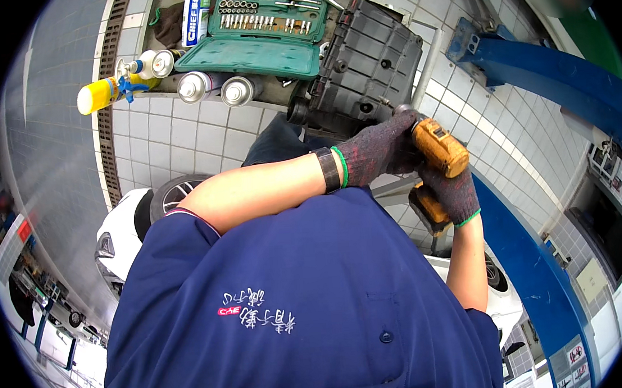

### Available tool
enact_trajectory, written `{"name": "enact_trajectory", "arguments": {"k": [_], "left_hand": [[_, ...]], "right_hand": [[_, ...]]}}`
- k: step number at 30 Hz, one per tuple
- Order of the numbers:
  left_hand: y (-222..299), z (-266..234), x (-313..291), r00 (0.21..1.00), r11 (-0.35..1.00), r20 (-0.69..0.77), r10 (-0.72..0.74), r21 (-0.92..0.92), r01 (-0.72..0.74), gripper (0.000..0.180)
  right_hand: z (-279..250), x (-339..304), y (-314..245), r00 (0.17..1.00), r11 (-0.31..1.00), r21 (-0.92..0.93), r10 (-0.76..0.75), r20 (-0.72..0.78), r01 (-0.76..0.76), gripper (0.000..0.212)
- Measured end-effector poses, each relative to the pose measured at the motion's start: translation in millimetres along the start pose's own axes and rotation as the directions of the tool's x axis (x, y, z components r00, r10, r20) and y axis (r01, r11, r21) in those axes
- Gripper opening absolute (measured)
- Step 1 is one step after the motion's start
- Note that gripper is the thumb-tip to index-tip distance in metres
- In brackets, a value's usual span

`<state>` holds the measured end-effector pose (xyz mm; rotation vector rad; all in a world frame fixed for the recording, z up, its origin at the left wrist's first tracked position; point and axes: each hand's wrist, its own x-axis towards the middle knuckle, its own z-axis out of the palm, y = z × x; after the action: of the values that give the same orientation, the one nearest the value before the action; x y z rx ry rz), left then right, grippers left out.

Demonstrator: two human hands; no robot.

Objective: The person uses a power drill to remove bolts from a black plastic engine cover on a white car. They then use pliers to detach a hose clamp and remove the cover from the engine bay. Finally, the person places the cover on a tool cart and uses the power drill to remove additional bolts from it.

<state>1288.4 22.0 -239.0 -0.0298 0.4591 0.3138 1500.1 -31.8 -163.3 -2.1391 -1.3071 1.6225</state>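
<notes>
A worn yellow-and-black cordless power driver (441,149) is gripped by its handle in my right hand (451,188), which wears a dark knit glove with a green cuff. The tool's battery base shows below that hand, and its nose points toward a black ribbed plastic housing (381,56). My left hand (376,150), gloved alike, reaches across to the driver's front end, beside the housing's near edge. Its fingers look curled in, but the tool and glove hide what they hold. Dark folds bunch under my left wrist.
Left of the housing, an open green socket set case (251,54) lies on a bench. Spray cans (239,91) and a yellow bottle with a blue trigger (98,95) stand nearby. Blue lift arms (554,61) extend on the right. A white car (122,229) is behind me.
</notes>
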Motion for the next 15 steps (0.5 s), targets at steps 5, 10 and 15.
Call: {"name": "enact_trajectory", "arguments": {"k": [5, 10, 15], "left_hand": [[11.4, -12.2, 36.6, 0.998, 0.999, 0.032, 0.044, -0.023, -0.044, 0.037], [22.0, -14.0, 52.5, 0.995, 0.993, -0.016, 0.102, 0.058, -0.100, 0.038], [16.3, -42.6, 78.9, 0.980, 0.944, -0.022, 0.200, 0.270, -0.187, 0.040]], "right_hand": [[-2.0, 30.3, 22.1, 0.993, 0.993, 0.069, -0.093, -0.076, 0.099, 0.044], [-0.3, 51.3, 27.4, 0.993, 0.981, 0.179, -0.053, -0.105, 0.071, 0.043], [-3.3, 67.5, 16.1, 0.997, 0.992, 0.126, 0.024, -0.077, -0.014, 0.038]]}}
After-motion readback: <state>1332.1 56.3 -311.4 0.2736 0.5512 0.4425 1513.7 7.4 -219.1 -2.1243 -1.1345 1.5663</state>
